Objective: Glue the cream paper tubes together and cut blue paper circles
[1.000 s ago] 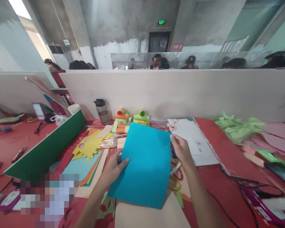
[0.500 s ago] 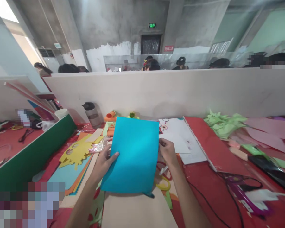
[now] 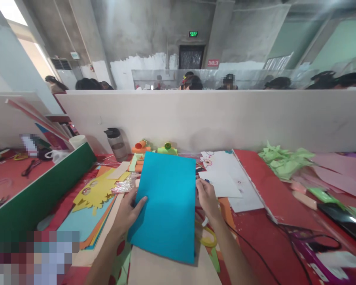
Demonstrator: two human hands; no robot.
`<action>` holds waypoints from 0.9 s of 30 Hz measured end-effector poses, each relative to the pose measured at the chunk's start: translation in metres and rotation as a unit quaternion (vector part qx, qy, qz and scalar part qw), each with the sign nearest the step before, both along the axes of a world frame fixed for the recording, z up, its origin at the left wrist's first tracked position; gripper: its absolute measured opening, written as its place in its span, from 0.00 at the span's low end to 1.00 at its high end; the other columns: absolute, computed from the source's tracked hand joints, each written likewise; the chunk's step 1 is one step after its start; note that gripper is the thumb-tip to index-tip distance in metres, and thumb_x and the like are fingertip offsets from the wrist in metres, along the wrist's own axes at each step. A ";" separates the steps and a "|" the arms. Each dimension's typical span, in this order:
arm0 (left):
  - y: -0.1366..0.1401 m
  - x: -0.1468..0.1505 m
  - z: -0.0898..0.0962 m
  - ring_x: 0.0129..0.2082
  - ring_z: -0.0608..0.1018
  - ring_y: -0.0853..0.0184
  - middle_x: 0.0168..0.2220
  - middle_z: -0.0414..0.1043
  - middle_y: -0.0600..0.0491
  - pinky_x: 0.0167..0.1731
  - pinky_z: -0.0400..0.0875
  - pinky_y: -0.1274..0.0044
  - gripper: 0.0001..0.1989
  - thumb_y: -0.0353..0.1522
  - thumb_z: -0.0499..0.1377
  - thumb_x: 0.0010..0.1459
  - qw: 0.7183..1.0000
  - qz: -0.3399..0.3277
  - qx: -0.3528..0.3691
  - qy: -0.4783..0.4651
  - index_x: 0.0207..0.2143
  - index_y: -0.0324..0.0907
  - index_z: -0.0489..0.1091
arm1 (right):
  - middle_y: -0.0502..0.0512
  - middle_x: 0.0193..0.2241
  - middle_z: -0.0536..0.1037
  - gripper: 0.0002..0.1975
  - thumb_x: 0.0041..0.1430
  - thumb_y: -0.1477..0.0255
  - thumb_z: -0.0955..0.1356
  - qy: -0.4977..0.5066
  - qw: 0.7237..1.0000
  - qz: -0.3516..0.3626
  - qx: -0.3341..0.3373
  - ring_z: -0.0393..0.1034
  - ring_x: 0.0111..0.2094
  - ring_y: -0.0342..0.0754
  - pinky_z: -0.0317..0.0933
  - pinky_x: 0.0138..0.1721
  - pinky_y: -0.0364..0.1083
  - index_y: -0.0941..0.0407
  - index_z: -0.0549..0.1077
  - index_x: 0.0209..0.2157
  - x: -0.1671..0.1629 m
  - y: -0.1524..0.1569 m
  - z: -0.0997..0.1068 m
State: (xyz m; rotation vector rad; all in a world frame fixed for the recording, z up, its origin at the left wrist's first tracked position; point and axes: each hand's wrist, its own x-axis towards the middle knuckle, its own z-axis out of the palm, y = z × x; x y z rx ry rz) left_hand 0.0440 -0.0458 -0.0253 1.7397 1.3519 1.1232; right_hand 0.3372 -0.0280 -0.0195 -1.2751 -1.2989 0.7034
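A plain blue sheet of craft paper or felt (image 3: 166, 206) is held up in front of me, tilted over a beige sheet (image 3: 160, 269). My left hand (image 3: 132, 211) grips its left edge, thumb lying on the front and fingers behind. At the upper right edge, my right hand (image 3: 207, 196) is closed with its fingertips against the sheet; part of the grip is hidden. Just beyond my right wrist lies a yellow ring-shaped piece (image 3: 208, 236). Left of my left hand are yellow cut-out shapes (image 3: 96, 190) and a clear-wrapped bundle (image 3: 123, 185).
Stacked coloured sheets (image 3: 80, 221) lie left, beside a green divider (image 3: 44, 182). A bottle (image 3: 115, 144) and orange paper rolls (image 3: 141, 146) stand at the back. White printed sheets (image 3: 222, 184), a black cable (image 3: 255, 247), a purple power strip (image 3: 311, 253) and green paper scraps (image 3: 284, 158) are right.
The blue sheet's lower right corner has come down and towards me, and the sheet now looks flatter and longer. Both hands stay at its edges, slightly lower in view.
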 end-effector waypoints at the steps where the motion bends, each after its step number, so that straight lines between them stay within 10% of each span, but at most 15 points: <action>1: -0.001 0.000 -0.001 0.43 0.78 0.59 0.46 0.78 0.47 0.42 0.73 0.72 0.18 0.44 0.58 0.63 1.000 -0.003 -0.002 0.007 0.49 0.42 0.73 | 0.44 0.17 0.57 0.21 0.64 0.57 0.62 -0.004 1.000 -0.010 0.003 0.52 0.21 0.43 0.49 0.23 0.43 0.53 0.58 0.20 0.000 0.000 -0.001; 20: -0.006 0.000 0.002 0.46 0.78 0.54 0.51 0.77 0.45 0.41 0.75 0.71 0.23 0.45 0.64 0.58 0.991 0.060 -0.063 -0.099 0.52 0.46 0.73 | 0.60 0.37 0.84 0.15 0.50 0.60 0.77 0.149 0.988 -0.016 -0.039 0.80 0.39 0.57 0.74 0.43 0.51 0.56 0.83 0.36 0.016 0.003 0.002; 27: -0.008 -0.002 0.019 0.44 0.82 0.53 0.53 0.77 0.45 0.38 0.79 0.69 0.37 0.47 0.69 0.49 0.919 0.119 -0.152 -0.343 0.60 0.47 0.66 | 0.59 0.33 0.84 0.19 0.48 0.59 0.78 0.179 0.982 -0.031 -0.051 0.81 0.39 0.58 0.75 0.35 0.47 0.56 0.77 0.37 0.013 0.003 0.004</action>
